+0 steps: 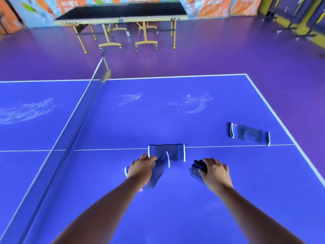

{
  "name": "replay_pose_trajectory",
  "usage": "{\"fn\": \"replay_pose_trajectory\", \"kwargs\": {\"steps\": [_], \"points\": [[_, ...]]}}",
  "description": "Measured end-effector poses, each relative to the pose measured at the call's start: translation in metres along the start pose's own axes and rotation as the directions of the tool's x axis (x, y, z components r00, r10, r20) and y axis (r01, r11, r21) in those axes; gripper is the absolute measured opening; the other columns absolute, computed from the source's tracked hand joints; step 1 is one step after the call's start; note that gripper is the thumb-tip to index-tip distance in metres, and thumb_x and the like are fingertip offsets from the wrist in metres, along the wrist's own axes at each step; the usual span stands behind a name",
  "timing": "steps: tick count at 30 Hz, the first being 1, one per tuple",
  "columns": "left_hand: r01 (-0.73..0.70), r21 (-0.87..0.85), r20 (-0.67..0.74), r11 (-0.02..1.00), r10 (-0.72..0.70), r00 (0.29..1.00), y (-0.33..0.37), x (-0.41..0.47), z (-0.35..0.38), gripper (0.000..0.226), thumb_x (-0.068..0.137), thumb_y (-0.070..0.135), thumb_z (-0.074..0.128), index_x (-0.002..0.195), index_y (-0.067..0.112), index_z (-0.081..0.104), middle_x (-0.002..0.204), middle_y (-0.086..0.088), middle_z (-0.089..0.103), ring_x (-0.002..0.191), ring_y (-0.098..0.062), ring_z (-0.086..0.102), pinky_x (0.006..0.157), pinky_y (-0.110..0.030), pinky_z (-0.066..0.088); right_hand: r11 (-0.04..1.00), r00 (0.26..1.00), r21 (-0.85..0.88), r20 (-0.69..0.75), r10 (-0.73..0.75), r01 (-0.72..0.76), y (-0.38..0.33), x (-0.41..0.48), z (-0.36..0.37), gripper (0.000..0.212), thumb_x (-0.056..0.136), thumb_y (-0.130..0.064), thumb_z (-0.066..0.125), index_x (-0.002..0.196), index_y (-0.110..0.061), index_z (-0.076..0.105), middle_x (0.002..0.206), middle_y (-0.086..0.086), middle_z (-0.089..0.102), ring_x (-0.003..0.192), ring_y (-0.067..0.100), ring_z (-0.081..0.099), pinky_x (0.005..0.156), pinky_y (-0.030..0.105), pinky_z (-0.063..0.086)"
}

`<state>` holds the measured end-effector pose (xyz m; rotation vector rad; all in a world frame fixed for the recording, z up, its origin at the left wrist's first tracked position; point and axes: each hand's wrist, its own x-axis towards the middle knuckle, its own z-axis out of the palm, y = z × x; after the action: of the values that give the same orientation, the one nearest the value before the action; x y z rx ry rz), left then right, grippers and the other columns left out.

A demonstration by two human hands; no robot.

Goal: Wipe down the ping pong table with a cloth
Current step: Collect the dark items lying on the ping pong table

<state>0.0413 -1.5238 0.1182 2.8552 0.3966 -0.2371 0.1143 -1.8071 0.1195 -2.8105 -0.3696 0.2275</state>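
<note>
The blue ping pong table (pixel 175 124) fills the view, with white smears (pixel 195 103) on its far half and another smear (pixel 26 110) past the net. My left hand (pixel 141 168) rests on a dark blue cloth (pixel 156 175) and pinches its edge. My right hand (pixel 215 171) is closed on a bunched dark blue cloth (pixel 197 169). A third folded cloth (pixel 168 152) lies flat on the centre line just beyond my hands. A fourth cloth (pixel 248 133) lies near the right edge.
The net (pixel 70 131) runs diagonally at my left, with its post (pixel 105 74) at the far side. A folded-leg second table (pixel 123 14) stands across the purple floor (pixel 211 55). Metal stands (pixel 297 23) are at the far right.
</note>
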Motion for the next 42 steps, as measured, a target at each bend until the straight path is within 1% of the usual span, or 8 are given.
{"fn": "replay_pose_trajectory", "kwargs": {"steps": [4, 7, 13, 18, 22, 29, 35, 42], "points": [[-0.099, 0.021, 0.052, 0.995, 0.098, 0.994, 0.028, 0.050, -0.001, 0.028, 0.106, 0.028, 0.034, 0.126, 0.031, 0.053, 0.124, -0.002, 0.047, 0.082, -0.028, 0.044, 0.081, -0.035, 0.038, 1.000, 1.000, -0.028, -0.003, 0.014, -0.014, 0.025, 0.018, -0.003, 0.030, 0.095, -0.034, 0.056, 0.123, -0.026, 0.060, 0.110, -0.003, 0.061, 0.108, 0.024, 0.055, 0.095, 0.035, 0.030], [-0.152, -0.001, 0.120, 0.988, 0.151, 0.981, 0.038, 0.095, 0.010, 0.030, 0.107, 0.029, 0.034, 0.130, 0.032, 0.053, 0.120, -0.003, 0.047, 0.100, -0.034, 0.054, 0.091, -0.039, 0.043, 0.999, 0.999, -0.043, -0.034, 0.010, -0.012, 0.040, 0.036, -0.001, 0.026, 0.092, -0.031, 0.061, 0.118, -0.024, 0.063, 0.103, -0.003, 0.062, 0.103, 0.025, 0.058, 0.095, 0.036, 0.032], [-0.199, -0.132, 0.282, 0.971, 0.229, 0.932, 0.049, 0.163, 0.049, 0.030, 0.108, 0.036, 0.035, 0.132, 0.038, 0.052, 0.121, -0.001, 0.048, 0.108, -0.033, 0.059, 0.085, -0.038, 0.046, 0.996, 0.994, -0.089, -0.107, -0.022, 0.012, 0.075, 0.064, 0.019, 0.024, 0.084, -0.025, 0.074, 0.106, -0.022, 0.066, 0.091, -0.003, 0.062, 0.089, 0.028, 0.061, 0.090, 0.041, 0.039], [-0.168, 0.105, 0.242, 0.980, 0.138, 0.960, 0.034, 0.199, 0.090, 0.043, 0.106, 0.034, 0.039, 0.149, 0.033, 0.036, 0.148, -0.002, 0.040, 0.132, -0.029, 0.039, 0.103, -0.043, 0.035, 0.992, 0.988, -0.127, -0.152, -0.039, 0.020, 0.095, 0.075, 0.036, 0.030, 0.079, -0.022, 0.080, 0.105, -0.022, 0.066, 0.087, -0.004, 0.061, 0.084, 0.028, 0.061, 0.086, 0.043, 0.042], [-0.196, 0.149, 0.313, 0.969, 0.142, 0.939, 0.019, 0.201, 0.117, 0.055, 0.105, 0.038, 0.044, 0.155, 0.024, 0.027, 0.161, 0.001, 0.022, 0.145, -0.025, 0.028, 0.111, -0.046, 0.031, 0.987, 0.983, -0.151, -0.168, -0.080, 0.054, 0.104, 0.076, 0.047, 0.031, 0.078, -0.020, 0.081, 0.105, -0.020, 0.067, 0.089, -0.004, 0.062, 0.083, 0.028, 0.061, 0.088, 0.045, 0.042], [-0.141, 0.266, 0.226, 0.953, 0.081, 0.971, 0.024, 0.189, 0.124, 0.038, 0.099, 0.042, 0.052, 0.130, 0.020, 0.048, 0.128, -0.005, 0.053, 0.119, -0.028, 0.046, 0.101, -0.040, 0.034, 0.988, 0.979, -0.147, -0.188, -0.075, 0.047, 0.101, 0.074, 0.056, 0.032, 0.079, -0.021, 0.081, 0.107, -0.019, 0.066, 0.090, -0.004, 0.062, 0.084, 0.028, 0.061, 0.088, 0.045, 0.041], [0.022, -0.138, 0.245, 0.990, 0.012, 0.970, 0.023, 0.133, 0.115, 0.013, 0.101, 0.032, 0.051, 0.101, 0.022, 0.044, 0.105, 0.001, 0.054, 0.099, -0.029, 0.058, 0.070, -0.035, 0.045, 0.993, 0.983, -0.113, -0.177, -0.049, 0.030, 0.084, 0.052, 0.041, 0.030, 0.080, -0.023, 0.080, 0.107, -0.022, 0.066, 0.091, -0.005, 0.062, 0.087, 0.026, 0.061, 0.089, 0.043, 0.041], [-0.027, -0.210, 0.182, 0.977, 0.067, 0.981, 0.045, 0.068, 0.059, 0.011, 0.101, 0.029, 0.050, 0.103, 0.019, 0.043, 0.093, 0.000, 0.056, 0.086, -0.031, 0.056, 0.065, -0.036, 0.046, 0.998, 0.998, -0.031, -0.030, -0.064, 0.063, 0.059, 0.006, -0.017, 0.030, 0.094, -0.029, 0.064, 0.122, -0.023, 0.061, 0.113, -0.005, 0.061, 0.111, 0.022, 0.055, 0.105, 0.038, 0.029]]}}
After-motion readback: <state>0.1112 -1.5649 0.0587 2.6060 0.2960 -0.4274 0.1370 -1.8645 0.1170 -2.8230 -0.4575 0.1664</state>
